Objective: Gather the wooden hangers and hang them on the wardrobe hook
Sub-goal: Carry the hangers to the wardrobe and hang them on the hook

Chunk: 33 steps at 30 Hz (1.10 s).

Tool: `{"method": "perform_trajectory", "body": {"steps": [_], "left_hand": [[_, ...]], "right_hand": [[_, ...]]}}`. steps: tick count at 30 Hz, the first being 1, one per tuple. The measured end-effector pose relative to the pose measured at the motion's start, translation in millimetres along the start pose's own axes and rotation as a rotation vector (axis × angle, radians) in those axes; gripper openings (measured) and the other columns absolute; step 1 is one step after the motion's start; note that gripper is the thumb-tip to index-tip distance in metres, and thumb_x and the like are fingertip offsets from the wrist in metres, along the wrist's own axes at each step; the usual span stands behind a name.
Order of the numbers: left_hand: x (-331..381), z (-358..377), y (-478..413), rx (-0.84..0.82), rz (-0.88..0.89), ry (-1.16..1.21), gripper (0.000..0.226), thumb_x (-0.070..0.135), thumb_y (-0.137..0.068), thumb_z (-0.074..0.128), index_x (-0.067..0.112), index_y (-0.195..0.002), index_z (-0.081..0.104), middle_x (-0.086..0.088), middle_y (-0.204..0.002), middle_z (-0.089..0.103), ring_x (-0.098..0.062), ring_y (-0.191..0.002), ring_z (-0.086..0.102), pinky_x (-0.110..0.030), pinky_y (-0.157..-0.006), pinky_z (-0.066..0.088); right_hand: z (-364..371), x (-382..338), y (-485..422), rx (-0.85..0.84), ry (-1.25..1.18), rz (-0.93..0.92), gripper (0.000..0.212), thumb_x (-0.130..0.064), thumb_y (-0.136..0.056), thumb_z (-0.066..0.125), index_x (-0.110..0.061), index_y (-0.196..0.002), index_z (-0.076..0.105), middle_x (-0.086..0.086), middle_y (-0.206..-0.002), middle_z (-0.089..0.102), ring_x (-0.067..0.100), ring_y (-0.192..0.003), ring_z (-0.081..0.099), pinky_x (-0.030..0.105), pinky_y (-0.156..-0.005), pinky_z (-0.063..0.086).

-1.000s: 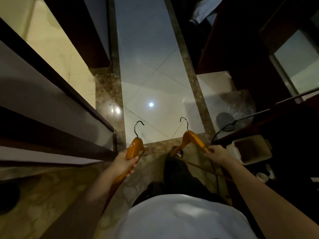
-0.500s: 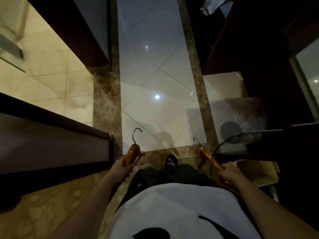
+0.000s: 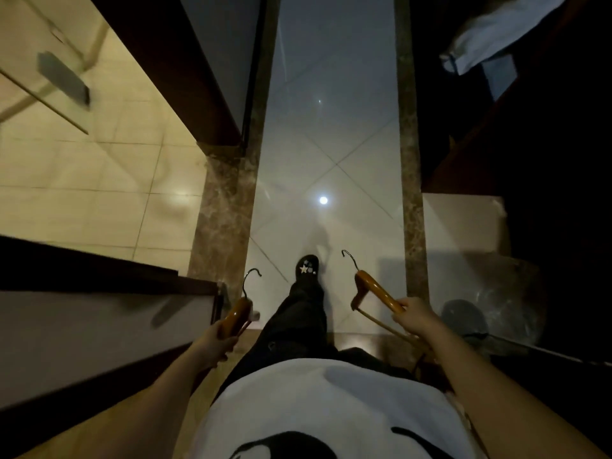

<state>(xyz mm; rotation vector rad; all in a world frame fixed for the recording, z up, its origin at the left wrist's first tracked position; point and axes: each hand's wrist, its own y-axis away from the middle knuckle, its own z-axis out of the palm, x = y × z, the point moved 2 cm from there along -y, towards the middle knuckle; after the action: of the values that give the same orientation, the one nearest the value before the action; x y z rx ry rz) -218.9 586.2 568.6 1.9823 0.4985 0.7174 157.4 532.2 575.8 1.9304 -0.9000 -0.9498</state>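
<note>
I carry two orange wooden hangers with metal hooks, one in each hand, low in front of my body. My left hand [image 3: 217,342] grips the left hanger [image 3: 236,314], seen edge-on with its hook pointing forward. My right hand [image 3: 415,318] grips one arm of the right hanger [image 3: 374,289], whose hook points forward and left and whose lower bar runs back under my wrist. No wardrobe hook is visible.
A pale tiled corridor floor [image 3: 331,144] with marble borders runs ahead, my dark shoe [image 3: 308,266] stepping on it. A dark-framed door [image 3: 109,313] stands at left, a lit tiled room [image 3: 82,160] beyond. Dark wooden furniture [image 3: 530,144] and white cloth [image 3: 490,38] are at right.
I have walked forward along the corridor; the doorway at left and the items at right slid toward me. Both hands dropped lower and apart, still holding the hangers.
</note>
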Motion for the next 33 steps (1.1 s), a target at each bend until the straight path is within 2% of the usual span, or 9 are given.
{"method": "perform_trajectory", "body": {"steps": [5,9,12,15,18,22,25,29,33], "left_hand": [[62,-47,-44,-0.022,-0.016,-0.046,0.045,0.005,-0.090,0.054,0.003,-0.133,0.040,-0.005,-0.083,0.051,-0.018,-0.074,0.053,-0.033,-0.072,0.050],[132,-84,-80,-0.022,0.052,-0.196,0.042,0.014,-0.090,0.055,0.007,-0.130,0.044,-0.012,-0.100,0.054,-0.019,-0.080,0.055,-0.028,-0.064,0.051],[188,-102,-102,-0.023,0.144,-0.294,0.037,0.016,-0.090,0.055,0.006,-0.125,0.048,-0.015,-0.100,0.058,-0.022,-0.082,0.056,-0.030,-0.068,0.052],[249,-110,-112,-0.023,0.261,-0.388,0.042,0.015,-0.089,0.056,0.009,-0.129,0.045,-0.009,-0.096,0.055,-0.020,-0.082,0.055,-0.031,-0.068,0.051],[311,-108,-127,-0.070,0.355,-0.364,0.045,0.011,-0.090,0.054,0.007,-0.133,0.041,-0.011,-0.095,0.053,-0.021,-0.079,0.054,-0.034,-0.069,0.051],[388,-103,-148,-0.079,0.425,-0.348,0.040,0.015,-0.092,0.052,0.008,-0.131,0.042,-0.010,-0.094,0.055,-0.016,-0.070,0.054,-0.020,-0.055,0.042],[435,-103,-163,-0.063,0.416,-0.327,0.037,0.016,-0.092,0.053,0.008,-0.127,0.045,-0.012,-0.095,0.058,-0.019,-0.074,0.057,-0.021,-0.060,0.045],[489,-117,-181,-0.005,0.346,-0.271,0.031,0.013,-0.091,0.054,0.006,-0.121,0.051,-0.014,-0.091,0.062,-0.028,-0.085,0.062,-0.038,-0.078,0.053],[538,-136,-203,0.020,0.307,-0.222,0.032,0.009,-0.092,0.052,0.002,-0.123,0.049,-0.010,-0.084,0.058,-0.021,-0.078,0.057,-0.028,-0.065,0.051]], "right_hand": [[-43,-69,-36,0.034,-0.043,-0.035,0.012,-0.010,-0.091,0.048,-0.012,-0.095,0.059,0.004,-0.076,0.054,0.017,-0.069,0.052,0.030,-0.068,0.046],[-79,-106,-56,0.063,-0.074,-0.008,0.016,-0.010,-0.092,0.046,-0.013,-0.098,0.060,0.007,-0.084,0.058,0.019,-0.078,0.056,0.028,-0.069,0.047],[-104,-117,-70,0.111,-0.104,0.030,0.016,-0.010,-0.091,0.046,-0.016,-0.097,0.059,0.012,-0.094,0.061,0.026,-0.088,0.060,0.032,-0.075,0.049],[-126,-117,-80,0.149,-0.189,0.106,0.017,-0.015,-0.091,0.048,-0.019,-0.101,0.060,0.010,-0.098,0.062,0.024,-0.087,0.060,0.032,-0.074,0.051],[-151,-100,-105,0.149,-0.241,0.172,0.020,-0.027,-0.088,0.051,-0.021,-0.105,0.060,0.008,-0.097,0.064,0.024,-0.087,0.063,0.042,-0.083,0.055],[-195,-105,-133,0.144,-0.240,0.218,0.019,-0.024,-0.092,0.048,-0.011,-0.100,0.061,0.012,-0.093,0.064,0.024,-0.083,0.063,0.039,-0.081,0.055],[-235,-115,-159,0.134,-0.278,0.255,0.024,-0.024,-0.090,0.049,-0.005,-0.099,0.062,0.014,-0.088,0.065,0.028,-0.082,0.064,0.036,-0.075,0.055],[-297,-141,-199,0.134,-0.250,0.262,0.033,-0.022,-0.089,0.049,-0.002,-0.115,0.057,0.019,-0.099,0.066,0.036,-0.090,0.064,0.038,-0.076,0.053],[-363,-194,-231,0.149,-0.202,0.180,0.035,-0.021,-0.092,0.048,-0.005,-0.123,0.051,0.012,-0.100,0.056,0.031,-0.092,0.060,0.035,-0.076,0.050]]}}
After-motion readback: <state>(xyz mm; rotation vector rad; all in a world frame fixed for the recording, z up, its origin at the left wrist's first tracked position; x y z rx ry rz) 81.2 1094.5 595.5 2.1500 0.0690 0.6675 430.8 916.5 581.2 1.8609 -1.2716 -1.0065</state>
